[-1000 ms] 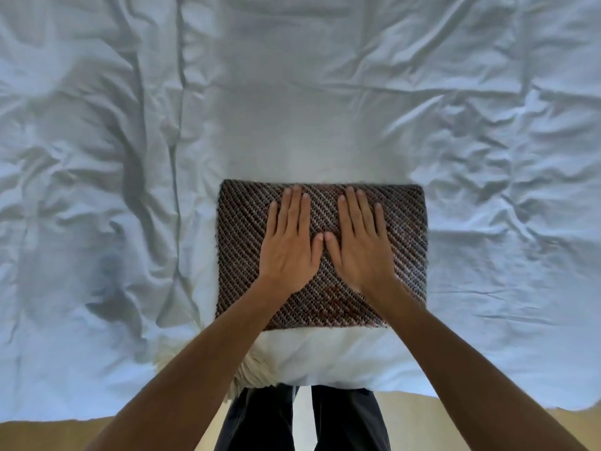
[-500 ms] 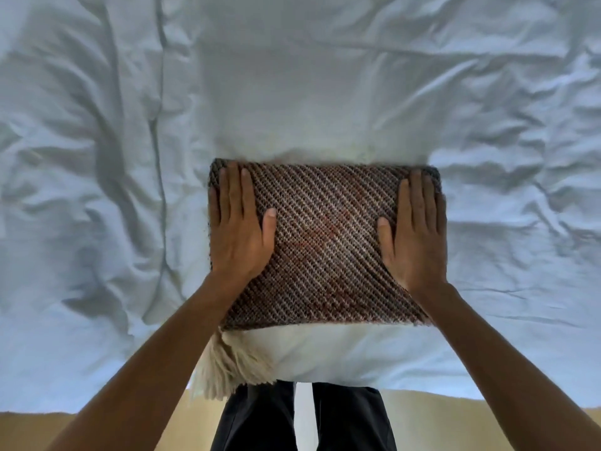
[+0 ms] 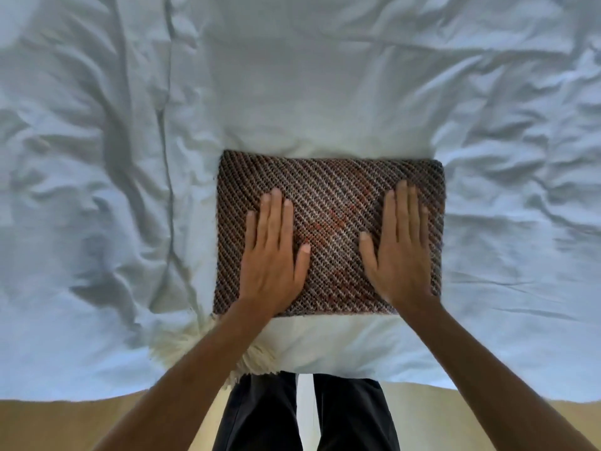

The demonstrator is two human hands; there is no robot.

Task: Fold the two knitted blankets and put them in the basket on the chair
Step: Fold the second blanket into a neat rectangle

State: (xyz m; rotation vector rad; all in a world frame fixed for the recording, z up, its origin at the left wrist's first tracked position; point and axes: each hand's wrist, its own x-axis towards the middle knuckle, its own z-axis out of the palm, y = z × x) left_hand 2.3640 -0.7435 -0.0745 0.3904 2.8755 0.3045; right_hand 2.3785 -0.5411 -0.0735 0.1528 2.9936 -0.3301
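Left grip [image 3: 271, 255] and right grip [image 3: 400, 252] both flat, fingers straight, pressing the top of the folded brown blanket [image 3: 328, 196], clasping nothing. Blanket lies on the bed [image 3: 97, 157] directly ahead, long axis left–right. Each grip sits just inboard of its own short edge. Basket not in view.

The folded brown diagonal-knit blanket [image 3: 328, 196] lies at the frame's centre on the crumpled white bed sheet [image 3: 97, 157], which spreads to every side. The left hand [image 3: 271, 255] rests flat on its left half, the right hand [image 3: 401, 252] on its right half, well apart. A cream fringed textile [image 3: 182, 346] pokes out at the blanket's lower-left corner, under the left forearm. Along the bottom edge is the tan floor [image 3: 48, 424].
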